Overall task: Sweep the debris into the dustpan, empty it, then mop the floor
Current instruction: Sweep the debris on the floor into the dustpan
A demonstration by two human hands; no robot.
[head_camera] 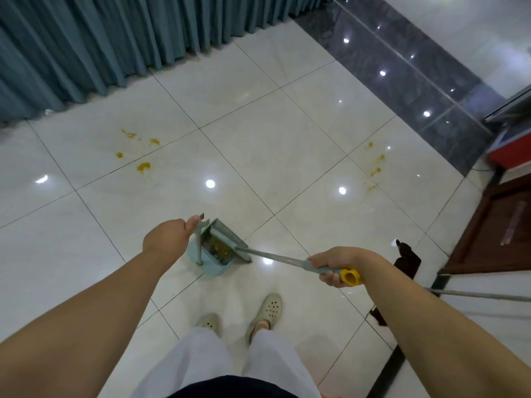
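Floor: glossy white tiles (287, 145) with dark grout lines, mirroring round ceiling lights.
Border: a dark polished stone strip (402, 70) ran diagonally at upper right.
Curtain: teal pleated drapes (100, 38) hung to the floor.
Furniture: brown wooden cabinet (500, 225) at right.

Left hand (168, 237) clasping upright handle; right hand (334, 267) gripping stick.

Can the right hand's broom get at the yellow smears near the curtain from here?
Probably yes: bare tile lies between the broom, gripped by the right hand, and the smears; nothing blocks the way.
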